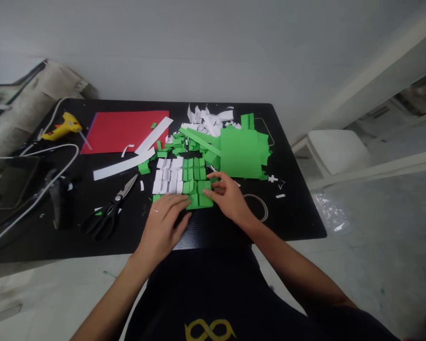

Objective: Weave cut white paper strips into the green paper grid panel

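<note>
left hand [165,220] lies flat and open on the nearest green folded pieces [202,201]; right hand [227,194], fingers loosely spread, presses them just beside it. beyond the fingertips several rows are laid (white pieces [168,177] leftward), green scraps [241,151] heaped farther on.

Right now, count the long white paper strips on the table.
2: the lower strip lies beyond the scissors; the upper strip overlaps the red sheet's right edge. Others may hide among scraps.
</note>
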Available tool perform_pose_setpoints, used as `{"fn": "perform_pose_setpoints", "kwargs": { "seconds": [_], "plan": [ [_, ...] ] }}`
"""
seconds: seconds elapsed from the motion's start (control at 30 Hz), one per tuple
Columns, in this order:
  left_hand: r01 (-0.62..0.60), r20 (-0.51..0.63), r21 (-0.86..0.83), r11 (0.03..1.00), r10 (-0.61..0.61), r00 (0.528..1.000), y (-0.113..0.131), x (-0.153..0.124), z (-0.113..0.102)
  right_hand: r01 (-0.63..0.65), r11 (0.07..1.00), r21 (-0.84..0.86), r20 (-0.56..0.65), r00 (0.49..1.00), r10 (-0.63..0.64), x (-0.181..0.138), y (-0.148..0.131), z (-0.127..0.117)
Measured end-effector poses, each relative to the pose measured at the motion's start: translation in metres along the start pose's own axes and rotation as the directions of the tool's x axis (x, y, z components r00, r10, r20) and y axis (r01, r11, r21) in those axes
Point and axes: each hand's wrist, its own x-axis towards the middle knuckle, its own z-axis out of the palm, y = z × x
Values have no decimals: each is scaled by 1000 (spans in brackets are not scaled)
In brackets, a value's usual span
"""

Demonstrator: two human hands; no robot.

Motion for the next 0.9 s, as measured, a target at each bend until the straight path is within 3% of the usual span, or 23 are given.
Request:
{"fn": "perform_pose_setpoints", "kwargs": {
  "seconds": [0.2, 0.3, 0.4, 0.5, 0.57, 0.67, 0.73, 0.9],
  "plan": [
    [-95, -10, -50, 994, 95, 995, 3, 4, 2, 39, 999, 14, 38, 998, -40, -12, -4, -6],
    [-108, -36, -89, 990, 105, 994, 11, 5, -7, -33, 999, 41, 120, 992, 28, -23, -9, -9],
    [4, -20, -224, 975, -8, 1000, 19, 5, -18, -211, 973, 94, 268, 947, 179, -35, -16, -15],
    [247, 99, -344, 906, -226, 969, 22, 6, -20, -295, 955, 5, 344, 898, 275, -47, -19, -27],
    [399, 218, -374, 837, -339, 915, 20, 7, -15, -211, 967, -146, 268, 932, 244, -54, -21, -40],
    [457, 321, -356, 815, -353, 879, 18, 6, -2, 40, 888, -459, 93, 996, 4, -62, -22, -65],
    [390, 286, -309, 867, -307, 908, 20, 5, 5, 135, 785, -605, 118, 990, -79, -67, -20, -81],
    [236, 97, -134, 963, -224, 970, 22, 2, -2, 138, 628, -766, 226, 972, 62, -73, -4, -105]
  ]
}}
